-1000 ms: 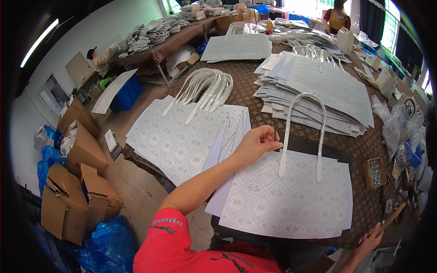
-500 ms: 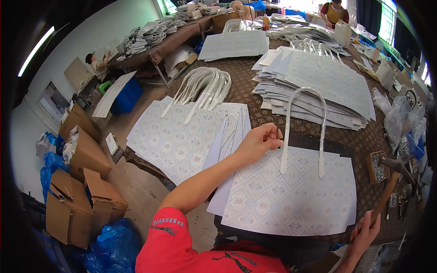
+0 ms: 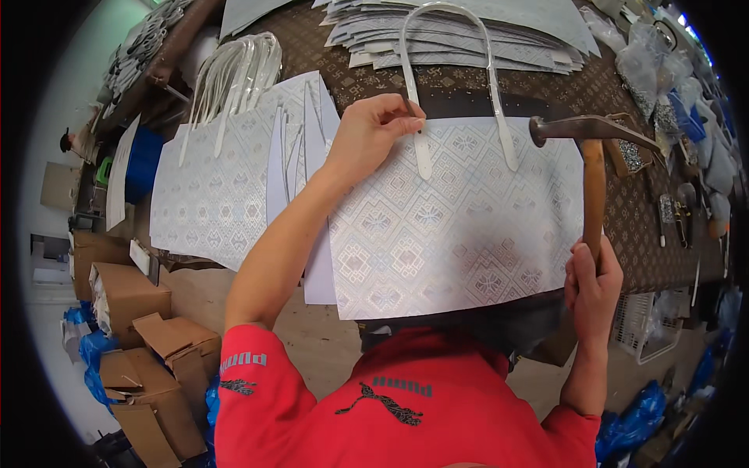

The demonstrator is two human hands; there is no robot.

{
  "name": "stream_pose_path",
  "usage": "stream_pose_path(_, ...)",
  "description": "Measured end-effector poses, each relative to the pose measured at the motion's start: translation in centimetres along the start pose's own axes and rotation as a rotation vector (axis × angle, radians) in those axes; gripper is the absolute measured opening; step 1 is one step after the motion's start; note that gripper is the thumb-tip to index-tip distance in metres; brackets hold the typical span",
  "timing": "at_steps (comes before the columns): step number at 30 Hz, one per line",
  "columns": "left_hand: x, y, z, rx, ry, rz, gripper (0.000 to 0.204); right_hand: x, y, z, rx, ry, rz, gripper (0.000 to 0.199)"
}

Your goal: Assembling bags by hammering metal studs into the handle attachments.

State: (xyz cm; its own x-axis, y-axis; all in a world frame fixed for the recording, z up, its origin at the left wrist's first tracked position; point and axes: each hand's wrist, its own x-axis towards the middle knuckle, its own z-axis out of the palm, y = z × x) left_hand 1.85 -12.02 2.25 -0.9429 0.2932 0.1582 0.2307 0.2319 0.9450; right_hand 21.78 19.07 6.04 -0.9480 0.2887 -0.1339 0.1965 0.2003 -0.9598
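A silvery patterned bag panel point(image 3: 437, 234) lies in front of me, with a clear-edged white handle point(image 3: 491, 58) arching past its far edge. My left hand point(image 3: 368, 134) is closed, pinching a thin dark metal punch point(image 3: 407, 107) whose lower end is over the handle's left tab point(image 3: 424, 160). My right hand point(image 3: 594, 285) grips a hammer by its wooden shaft point(image 3: 594, 191). The dark hammer head point(image 3: 581, 127) is up near the panel's right corner, apart from the punch. The right tab point(image 3: 509, 148) lies flat on the panel.
Left of the panel lies a pile of similar panels point(image 3: 214, 199) with bunched handles point(image 3: 238, 74). More panels point(image 3: 460, 43) are stacked at the back. A small box of metal fittings point(image 3: 630, 154) and pliers point(image 3: 683, 218) lie right. Cardboard boxes point(image 3: 148, 390) stand on the floor at left.
The view has tipped down toward my body. My right hand has brought the hammer in from the far right, its head raised beside the panel. My left hand still pinches the punch by the left tab.
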Motion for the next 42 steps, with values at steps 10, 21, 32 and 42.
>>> stream_pose_path(10, -1.3, -0.7, 1.0, 0.174, -0.063, -0.048, 0.009, 0.4, 0.0, 1.2, -0.009, -0.117, 0.019, 0.02)
stream_pose_path(21, -1.4, -0.6, 0.6, 0.304, -0.036, 0.164, 0.01, 2.2, -5.9, 2.8, -0.22, -0.013, -0.313, 0.019)
stream_pose_path(32, -1.6, -2.7, 1.2, 0.572, 0.028, 0.417, 0.008, 5.3, -7.0, 4.9, -0.525, -0.248, -0.456, 0.016)
stream_pose_path(42, -3.7, 0.5, 0.8, 0.116, -0.04, 0.023, 0.01, 0.5, -6.6, 2.2, 0.013, -0.076, -0.037, 0.02)
